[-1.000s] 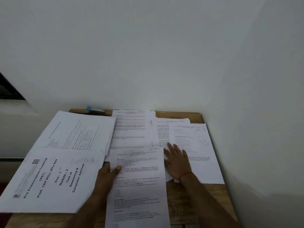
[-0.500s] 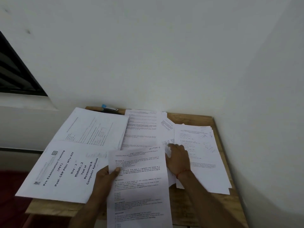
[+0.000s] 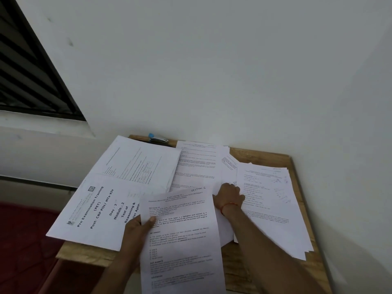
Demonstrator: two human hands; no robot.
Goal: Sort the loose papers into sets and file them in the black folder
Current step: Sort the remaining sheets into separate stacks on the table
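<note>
Loose printed papers cover a small wooden table. My left hand holds a sheet marked "SECTION-6" by its left edge, thumb on top, and the sheet hangs past the table's near edge. My right hand lies between the middle pile and the right pile, its fingers curled on the edge of a loose sheet. A "Pre Examination Training" booklet lies at the left. A dark edge, possibly the black folder, peeks out under the papers at the back.
A blue and silver stapler sits at the table's back edge. A sheet with a printed table overlaps the booklet. White walls close the table in behind and on the right. A dark louvred window is at upper left.
My right hand's fingers went from flat on the papers to curled on a sheet's edge. My left hand raised the SECTION-6 sheet a little. The view turned left.
</note>
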